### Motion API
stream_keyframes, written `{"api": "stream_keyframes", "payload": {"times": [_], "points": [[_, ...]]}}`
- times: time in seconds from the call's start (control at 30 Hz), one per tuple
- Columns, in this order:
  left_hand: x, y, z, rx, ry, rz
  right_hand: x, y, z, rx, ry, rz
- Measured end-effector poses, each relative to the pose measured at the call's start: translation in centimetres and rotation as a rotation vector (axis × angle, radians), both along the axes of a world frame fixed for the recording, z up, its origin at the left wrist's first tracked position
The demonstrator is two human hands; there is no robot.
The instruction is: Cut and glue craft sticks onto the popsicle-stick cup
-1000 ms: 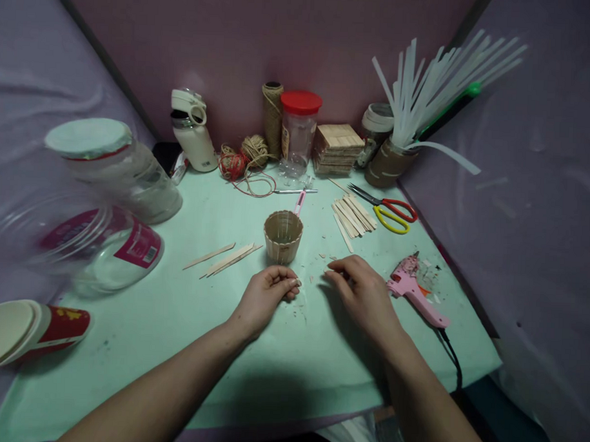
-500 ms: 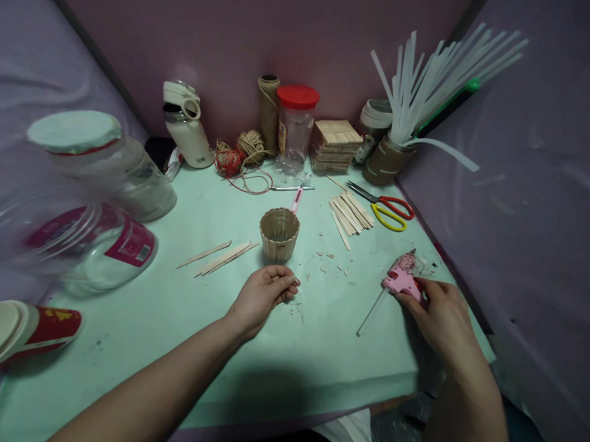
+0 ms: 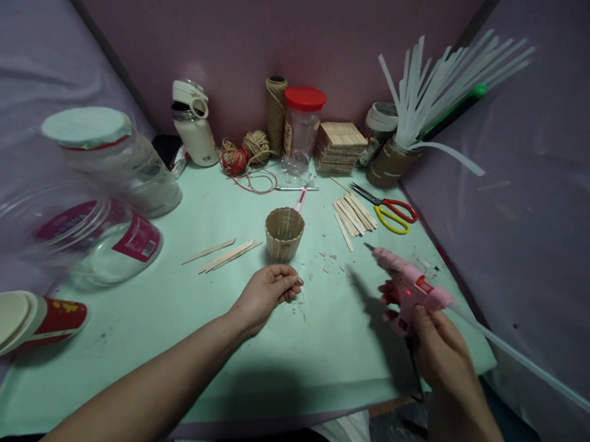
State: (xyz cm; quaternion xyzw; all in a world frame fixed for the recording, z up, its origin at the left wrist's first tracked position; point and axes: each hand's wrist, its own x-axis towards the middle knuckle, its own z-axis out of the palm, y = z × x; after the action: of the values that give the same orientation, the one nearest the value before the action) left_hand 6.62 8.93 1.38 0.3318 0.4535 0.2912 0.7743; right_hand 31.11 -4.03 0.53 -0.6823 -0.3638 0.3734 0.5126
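Note:
My right hand (image 3: 438, 345) is wrapped round the handle of a pink glue gun (image 3: 406, 276), lifted above the table with its nozzle toward the upper left. A long translucent glue stick (image 3: 532, 364) sticks out of its back end. Close in front of the small brown cup (image 3: 283, 247), my left hand (image 3: 268, 294) rests with thumb and fingers pinched. What lies in that pinch is too small to make out. The cup stands upright with pale strips round its wall. Left of it lie several thin wooden sticks (image 3: 228, 256).
Right of the cup are wood chips (image 3: 326, 269), a pile of craft sticks (image 3: 356, 215) and red-and-yellow scissors (image 3: 392, 211). Along the back stand a bottle (image 3: 196, 134), twine (image 3: 255, 147), a red-lidded jar (image 3: 303, 128) and a stick stack (image 3: 341, 148). Large clear jars (image 3: 139, 235) occupy the left.
My right hand has picked the glue gun up off the table and turned it, so the glue stick now trails to the right. My left hand keeps its pinch near the cup.

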Motion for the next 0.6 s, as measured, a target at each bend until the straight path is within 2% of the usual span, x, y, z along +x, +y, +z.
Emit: {"api": "stream_keyframes", "payload": {"times": [0.1,0.2,0.4,0.6], "points": [[0.0,0.0,0.0,-0.005,-0.005,0.001,-3.3,0.0,-0.9,0.054,0.181,0.110],[0.0,0.1,-0.1,-0.005,-0.006,0.000,-5.2,0.0,-1.5,0.052,0.209,0.190],[0.0,0.0,-0.4,-0.002,-0.003,-0.003,-5.3,-0.3,-2.1,0.043,0.191,0.196],[0.1,0.1,-0.3,0.027,0.000,-0.029,-5.4,-0.1,-1.9,0.034,0.168,0.238]]}}
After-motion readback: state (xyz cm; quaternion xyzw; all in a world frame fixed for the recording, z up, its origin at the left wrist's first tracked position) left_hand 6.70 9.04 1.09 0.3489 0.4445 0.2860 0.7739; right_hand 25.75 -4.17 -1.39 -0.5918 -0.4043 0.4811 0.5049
